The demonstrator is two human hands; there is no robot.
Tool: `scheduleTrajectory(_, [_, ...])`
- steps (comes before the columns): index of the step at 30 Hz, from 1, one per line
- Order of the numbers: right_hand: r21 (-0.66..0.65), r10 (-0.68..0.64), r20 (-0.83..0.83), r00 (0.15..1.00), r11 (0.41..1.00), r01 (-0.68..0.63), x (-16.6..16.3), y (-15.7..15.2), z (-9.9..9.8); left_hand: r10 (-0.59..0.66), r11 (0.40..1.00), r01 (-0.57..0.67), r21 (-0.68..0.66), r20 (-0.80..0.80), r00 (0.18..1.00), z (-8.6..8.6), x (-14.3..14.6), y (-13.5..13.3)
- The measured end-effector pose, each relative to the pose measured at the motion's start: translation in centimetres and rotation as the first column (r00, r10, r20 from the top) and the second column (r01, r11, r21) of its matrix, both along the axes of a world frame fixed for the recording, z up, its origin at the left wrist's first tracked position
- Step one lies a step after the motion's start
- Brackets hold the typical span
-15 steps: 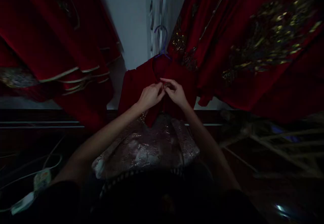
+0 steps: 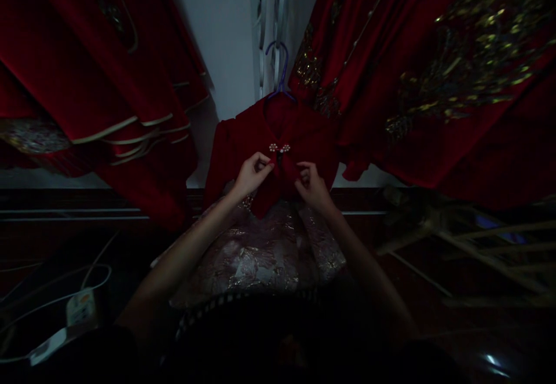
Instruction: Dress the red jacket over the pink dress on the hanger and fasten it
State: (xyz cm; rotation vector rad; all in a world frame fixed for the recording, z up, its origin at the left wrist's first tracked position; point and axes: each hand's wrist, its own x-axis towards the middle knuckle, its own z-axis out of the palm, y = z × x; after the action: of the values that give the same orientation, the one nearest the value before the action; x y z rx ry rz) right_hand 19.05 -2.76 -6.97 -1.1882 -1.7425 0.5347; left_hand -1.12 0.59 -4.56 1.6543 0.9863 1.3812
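A red jacket (image 2: 247,123) hangs on a purple hanger (image 2: 282,77). A beaded flower-shaped clasp (image 2: 279,148) joins its two front edges near the chest, and below it the front parts slightly over a dark gap. My left hand (image 2: 253,174) is closed in a pinch on the jacket's front edge, just below and left of the clasp. On the other side, my right hand (image 2: 313,187) is by the opposite front panel, with its thumb and index finger apart against the red cloth. Beneath the jacket shows a shiny, pale patterned skirt (image 2: 260,251).
Red garments (image 2: 130,71) with gold trim hang on the left. To the right hangs a red garment with gold sequins (image 2: 486,48). A wooden frame (image 2: 452,233) stands low at the right. A power strip with a white cable (image 2: 80,308) lies at the lower left.
Both hands have come down and apart from the clasp, which they covered before. The clasp now shows fully, fastened across the jacket's front.
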Motion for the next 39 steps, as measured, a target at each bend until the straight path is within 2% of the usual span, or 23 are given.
scheduleTrajectory(4, [-0.044, 0.007, -0.202, 0.979, 0.999, -0.016, 2.3, -0.5, 3.4, -0.035, 0.986, 0.050, -0.158, 0.096, 0.995, -0.4, 2.1, 0.2])
scheduleTrajectory(7, [-0.206, 0.137, -0.233, 0.963, 0.961, -0.187, 3.0, -2.0, 5.8, -0.047, 0.985, 0.071, -0.158, 0.148, 0.988, -1.3, 4.7, 0.2])
scheduleTrajectory(11, [-0.258, 0.293, -0.268, 0.918, 0.896, -0.361, 3.2, -3.5, 7.0, 0.011, 0.980, 0.032, -0.197, 0.212, 0.977, -2.9, 6.2, -0.5])
scheduleTrajectory(14, [-0.273, 0.376, -0.285, 0.882, 0.850, -0.450, 3.4, -3.5, 6.8, 0.029, 0.972, 0.026, -0.232, 0.231, 0.973, -4.1, 4.6, -0.7])
scheduleTrajectory(16, [-0.276, 0.413, -0.277, 0.868, 0.831, -0.484, 3.4, -3.2, 6.4, 0.154, 0.973, -0.105, -0.206, 0.242, 0.958, -4.8, 2.7, -0.5])
scheduleTrajectory(18, [-0.279, 0.437, -0.267, 0.859, 0.818, -0.503, 3.2, -2.9, 6.0, 0.312, 0.948, -0.279, -0.153, 0.272, 0.910, -5.4, 0.8, -0.2])
scheduleTrajectory(20, [-0.291, 0.440, -0.258, 0.860, 0.813, -0.504, 2.7, -2.6, 5.5, 0.372, 0.928, -0.350, -0.128, 0.305, 0.877, -6.0, -0.6, 0.3])
scheduleTrajectory(22, [-0.302, 0.410, -0.235, 0.881, 0.831, -0.467, 2.1, -2.1, 4.9, 0.330, 0.944, -0.302, -0.133, 0.339, 0.881, -6.5, -1.3, 0.6])
scheduleTrajectory(26, [-0.279, 0.282, -0.184, 0.942, 0.904, -0.325, 0.4, -1.1, 3.1, 0.231, 0.970, -0.186, -0.155, 0.366, 0.901, -7.3, -1.3, 1.0])
scheduleTrajectory(29, [-0.252, 0.249, -0.181, 0.951, 0.923, -0.289, -1.1, -0.1, 1.8, 0.226, 0.970, -0.181, -0.160, 0.335, 0.915, -7.4, -0.9, 0.9])
scheduleTrajectory(32, [-0.169, 0.224, -0.188, 0.956, 0.952, -0.256, -2.9, 1.2, 1.0, 0.227, 0.972, -0.190, -0.136, 0.344, 0.911, -7.1, -0.7, 0.7])
scheduleTrajectory(39, [-0.030, 0.134, -0.053, 0.990, 0.990, -0.135, -6.8, 4.9, 0.3, 0.211, 0.969, -0.148, -0.197, 0.355, 0.911, -6.8, -1.1, 0.8])
